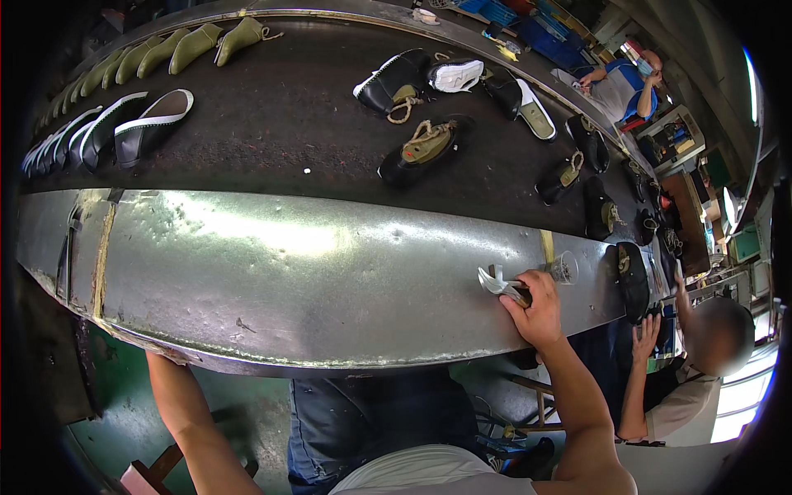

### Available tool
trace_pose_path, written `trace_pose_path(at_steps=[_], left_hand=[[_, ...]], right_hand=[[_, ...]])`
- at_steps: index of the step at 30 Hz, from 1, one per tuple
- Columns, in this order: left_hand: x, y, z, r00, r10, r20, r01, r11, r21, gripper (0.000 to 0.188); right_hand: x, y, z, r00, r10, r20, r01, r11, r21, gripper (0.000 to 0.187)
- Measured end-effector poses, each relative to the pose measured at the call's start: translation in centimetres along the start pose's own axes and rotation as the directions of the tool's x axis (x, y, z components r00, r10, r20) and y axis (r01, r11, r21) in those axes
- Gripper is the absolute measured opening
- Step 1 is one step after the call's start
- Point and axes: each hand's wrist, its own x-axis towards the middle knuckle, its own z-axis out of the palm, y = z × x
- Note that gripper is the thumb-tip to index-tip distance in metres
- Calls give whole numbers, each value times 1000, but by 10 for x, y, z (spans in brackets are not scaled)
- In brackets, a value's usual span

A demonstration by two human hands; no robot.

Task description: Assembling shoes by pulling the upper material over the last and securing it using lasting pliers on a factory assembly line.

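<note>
My right hand [538, 309] is closed around pincers [500, 285] with a shiny curved metal head, just above the sheet-metal bench top [330, 297]. Right beside its knuckles stands a clear plastic cup [565, 268] with small dark bits inside. My left forearm [177, 396] reaches under the front edge of the bench, so that hand is hidden. Beyond the bench, a black shoe [421, 157] with an olive last and a rope loop rests on the dark belt.
Along the dark belt [264, 124] sit a row of olive lasts [194, 48], black-and-white shoe uppers [151, 128] and several lasted shoes. At the right, a co-worker [693, 371] has both hands near a black shoe [633, 280]. Another person [623, 87] works across the belt.
</note>
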Motion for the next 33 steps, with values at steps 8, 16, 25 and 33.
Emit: trace_pose_path(at_steps=[8, 16, 25, 33], left_hand=[[96, 196, -107, 989, -145, -6, 141, 953, 268, 37], [65, 138, -17, 950, -297, -100, 304, 792, 529, 37], [201, 413, 134, 989, 74, 129, -130, 851, 509, 36], [516, 483, 106, 640, 563, -523, 41, 654, 755, 103]], right_hand=[[5, -9, 9, 1000, -25, -3, 25, 999, 46, 45], [40, -7, 2, 999, -15, 29, 9, 981, 196, 41], [279, 31, 48, 822, 541, 177, -548, 666, 507, 43], [466, 93, 162, 652, 690, 314, -719, 433, 544, 69]])
